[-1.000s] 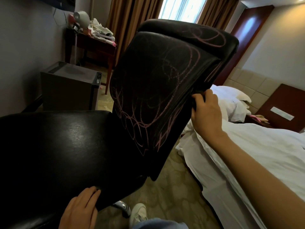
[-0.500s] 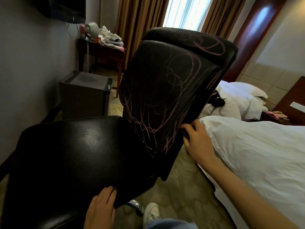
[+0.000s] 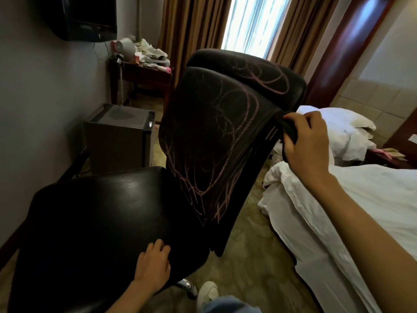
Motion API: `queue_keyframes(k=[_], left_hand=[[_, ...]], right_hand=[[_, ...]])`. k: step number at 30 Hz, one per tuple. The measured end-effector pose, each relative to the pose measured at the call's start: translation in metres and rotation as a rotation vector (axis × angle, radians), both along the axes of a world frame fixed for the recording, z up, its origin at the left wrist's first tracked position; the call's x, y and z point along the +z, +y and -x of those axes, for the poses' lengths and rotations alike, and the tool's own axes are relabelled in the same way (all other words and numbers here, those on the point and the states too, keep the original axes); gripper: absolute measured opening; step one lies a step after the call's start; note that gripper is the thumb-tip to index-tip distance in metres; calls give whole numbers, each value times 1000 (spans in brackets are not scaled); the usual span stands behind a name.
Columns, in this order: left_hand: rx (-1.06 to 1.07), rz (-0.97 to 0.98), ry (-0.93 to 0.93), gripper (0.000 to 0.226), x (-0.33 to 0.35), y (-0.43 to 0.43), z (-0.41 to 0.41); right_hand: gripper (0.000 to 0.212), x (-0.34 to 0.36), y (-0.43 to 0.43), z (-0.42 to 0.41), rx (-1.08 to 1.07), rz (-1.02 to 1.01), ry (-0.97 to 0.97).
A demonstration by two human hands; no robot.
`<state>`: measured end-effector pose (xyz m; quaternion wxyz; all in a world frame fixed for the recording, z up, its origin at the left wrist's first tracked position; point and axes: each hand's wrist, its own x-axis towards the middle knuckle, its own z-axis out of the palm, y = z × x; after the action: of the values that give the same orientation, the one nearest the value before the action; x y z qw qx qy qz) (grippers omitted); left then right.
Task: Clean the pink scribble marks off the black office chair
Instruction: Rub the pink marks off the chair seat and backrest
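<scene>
The black office chair's backrest (image 3: 214, 136) fills the middle of the view, tilted, with looping pink scribble marks (image 3: 248, 102) across it and on the headrest (image 3: 259, 73). Its glossy seat (image 3: 101, 222) lies at lower left, and I see no marks on it. My right hand (image 3: 309, 141) is at the backrest's upper right edge and grips a small dark cloth (image 3: 288, 129) that touches that edge. My left hand (image 3: 153, 265) rests on the seat's near edge, fingers slightly bent and holding nothing.
A bed with white sheets (image 3: 361, 211) stands close on the right. A grey mini fridge (image 3: 119, 134) sits by the left wall, with a cluttered desk (image 3: 144, 71) behind it. My white shoe (image 3: 207, 292) is by the chair's chrome base (image 3: 187, 285) on patterned carpet.
My right hand slid down the backrest's right edge, then rose to its upper part, where the dark cloth shows in its grip. My left hand moved further onto the seat.
</scene>
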<state>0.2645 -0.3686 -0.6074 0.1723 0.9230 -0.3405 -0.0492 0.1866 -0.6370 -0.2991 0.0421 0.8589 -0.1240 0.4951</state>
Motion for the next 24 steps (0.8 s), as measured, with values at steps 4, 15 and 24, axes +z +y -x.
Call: queue_keyframes(k=[4,15,24], left_hand=[[-34,-109,22,46,-2,-10,-1],[-84,-190,78,53,-1,-19,-12],[-81,-195,91,54,1,-18,-12]], right_hand=[[28,-19,-1,-2,40,77,10],[31,-60,19,-2,69,113,217],[25,9,6,-18,-111,145,84]])
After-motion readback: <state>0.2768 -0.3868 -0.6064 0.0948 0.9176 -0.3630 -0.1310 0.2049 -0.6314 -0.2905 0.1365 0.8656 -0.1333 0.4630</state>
